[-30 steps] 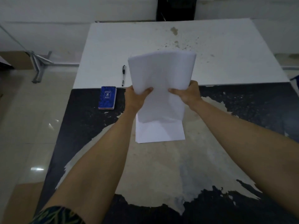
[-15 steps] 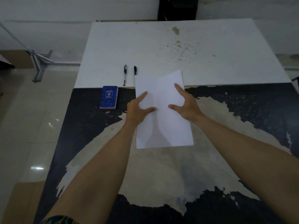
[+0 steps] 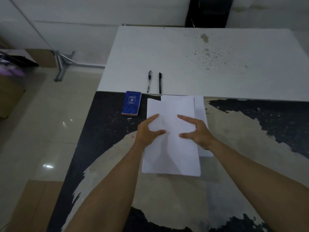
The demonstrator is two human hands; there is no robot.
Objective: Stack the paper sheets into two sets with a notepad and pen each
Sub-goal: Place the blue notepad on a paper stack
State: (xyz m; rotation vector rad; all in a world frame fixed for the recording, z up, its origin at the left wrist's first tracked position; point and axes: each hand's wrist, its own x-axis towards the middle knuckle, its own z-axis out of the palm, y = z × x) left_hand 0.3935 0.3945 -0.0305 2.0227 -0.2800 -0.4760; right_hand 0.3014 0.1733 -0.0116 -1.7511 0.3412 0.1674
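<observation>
While both forearms reach in from the near edge, the left hand [image 3: 148,131] and the right hand [image 3: 196,132] lie flat on the paper sheets [image 3: 172,148], fingers spread apart and gripping nothing. The sheets rest on the worn black tabletop [image 3: 103,131], and they form two overlapping layers: an upper layer under both palms, and a lower one showing as a strip at 3 o'clock of it, by the right wrist. At 10 o'clock from the left hand, just beside the sheets' far left corner, a blue notepad [image 3: 131,103] lies closed. Farther out, at 12 o'clock of the notepad's right side, two pens [image 3: 154,82] lie side by side, near but apart, on the white tabletop [image 3: 217,64], their tips close to its near edge. A dark chair [image 3: 209,11] stands beyond at 1 o'clock.
</observation>
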